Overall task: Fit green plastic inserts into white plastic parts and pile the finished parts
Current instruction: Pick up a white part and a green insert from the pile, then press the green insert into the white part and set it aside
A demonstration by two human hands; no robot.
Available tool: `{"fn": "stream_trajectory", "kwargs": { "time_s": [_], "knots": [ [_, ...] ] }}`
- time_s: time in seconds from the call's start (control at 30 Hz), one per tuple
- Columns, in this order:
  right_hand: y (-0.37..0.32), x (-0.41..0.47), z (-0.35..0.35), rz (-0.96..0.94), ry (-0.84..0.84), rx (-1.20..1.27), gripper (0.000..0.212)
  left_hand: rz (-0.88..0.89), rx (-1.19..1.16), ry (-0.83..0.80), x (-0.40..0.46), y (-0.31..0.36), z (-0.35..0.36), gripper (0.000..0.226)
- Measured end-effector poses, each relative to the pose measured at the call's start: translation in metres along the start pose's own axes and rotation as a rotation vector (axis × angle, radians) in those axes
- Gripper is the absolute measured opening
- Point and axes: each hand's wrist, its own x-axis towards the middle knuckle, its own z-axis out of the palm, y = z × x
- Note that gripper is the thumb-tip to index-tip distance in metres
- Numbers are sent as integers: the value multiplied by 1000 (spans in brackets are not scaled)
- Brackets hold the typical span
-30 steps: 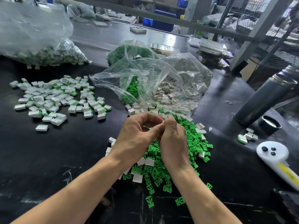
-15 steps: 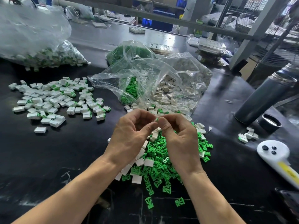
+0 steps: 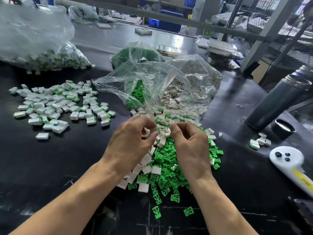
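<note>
Clear bag (image 3: 194, 73) holds white parts (image 3: 171, 97); green inserts (image 3: 137, 94).

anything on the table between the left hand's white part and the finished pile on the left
Nothing visible does. The left hand holds a white part above the loose heap, and the black table between it and the finished pile shows bare. The nearest item is one stray finished part at the pile's near edge.

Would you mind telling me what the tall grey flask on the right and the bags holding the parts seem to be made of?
Flask: probably metal with a matte grey coating, going by its bare silvery threaded neck.
Bags: thin clear plastic film, crinkled and glossy, with the parts showing through.
</note>
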Motion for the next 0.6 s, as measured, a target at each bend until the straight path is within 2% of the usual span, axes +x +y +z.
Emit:
{"fn": "stream_trajectory", "kwargs": {
  "time_s": [0.17, 0.37, 0.47, 0.6],
  "knots": [
    [6, 5, -8, 34, 37, -107, 17, -111, 311, 53, 14, -26, -22, 14],
    [9, 7, -12, 53, 26, -226, 21, -245, 565, 223, 26, -51, -42, 22],
    [9, 8, -13, 50, 18, -288, 21, -232, 549, 281, 28, -51, -43, 33],
    [6, 9, -15, 20, 12, -421, 14, -102, 401, 127, 22, -38, -29, 21]
  ]
}}
